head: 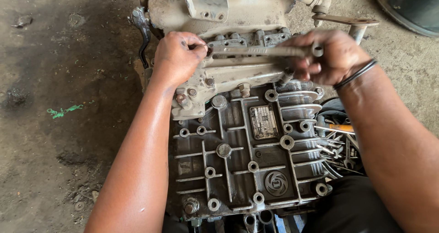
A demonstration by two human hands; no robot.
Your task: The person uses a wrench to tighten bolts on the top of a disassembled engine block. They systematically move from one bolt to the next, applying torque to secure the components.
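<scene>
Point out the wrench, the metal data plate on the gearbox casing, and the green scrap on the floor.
Wrench [260, 51], head view: middle of its flat shaft, between the two hands.
Data plate [264, 122], head view: centre of the rectangular plate.
Green scrap [64, 110], head view: middle of the strip on the dirt floor.

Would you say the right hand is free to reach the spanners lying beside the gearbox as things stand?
Probably not at once: the right hand is closed on a long metal wrench. The spanners lie uncovered below its forearm, beside the gearbox casing.
</scene>
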